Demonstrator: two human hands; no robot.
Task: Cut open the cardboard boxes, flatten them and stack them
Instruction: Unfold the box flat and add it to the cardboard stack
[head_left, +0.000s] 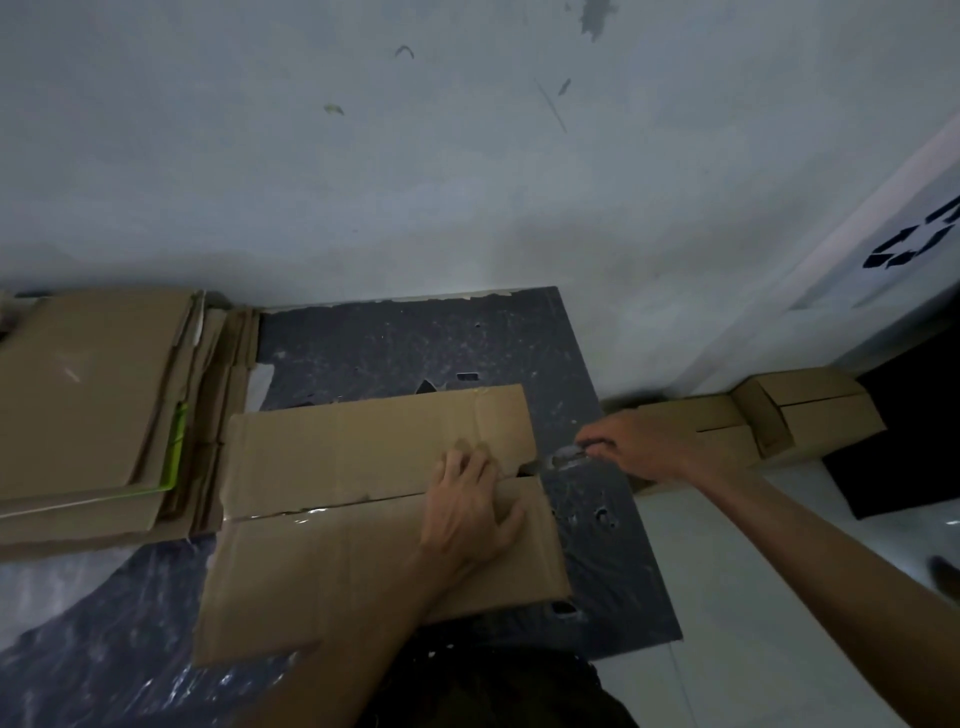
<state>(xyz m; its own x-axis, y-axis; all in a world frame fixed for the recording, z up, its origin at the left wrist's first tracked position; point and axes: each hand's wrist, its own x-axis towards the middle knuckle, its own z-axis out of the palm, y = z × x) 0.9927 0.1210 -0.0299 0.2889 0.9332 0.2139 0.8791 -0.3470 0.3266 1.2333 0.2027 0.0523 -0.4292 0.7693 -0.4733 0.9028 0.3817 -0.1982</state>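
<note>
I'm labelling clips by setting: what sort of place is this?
Probably a storeroom or recycling corner: a stack of flattened cardboard lies by a bare scuffed wall, more boxes wait at right, and a recycling symbol shows on a white surface.

Cardboard box (374, 499) lies flat on the mat (415, 343), and everything sits off it. Left of the box, right against its edge, is the stack of flattened cardboard (93, 405). Behind the box stands the wall (415, 156). To the box's right, 2 more boxes (810, 415) sit by the wall. The left hand (467, 509) rests on the box's right end, the right hand (639, 447) is just off that end, and the knife (563, 457) is at the box's seam.
</note>
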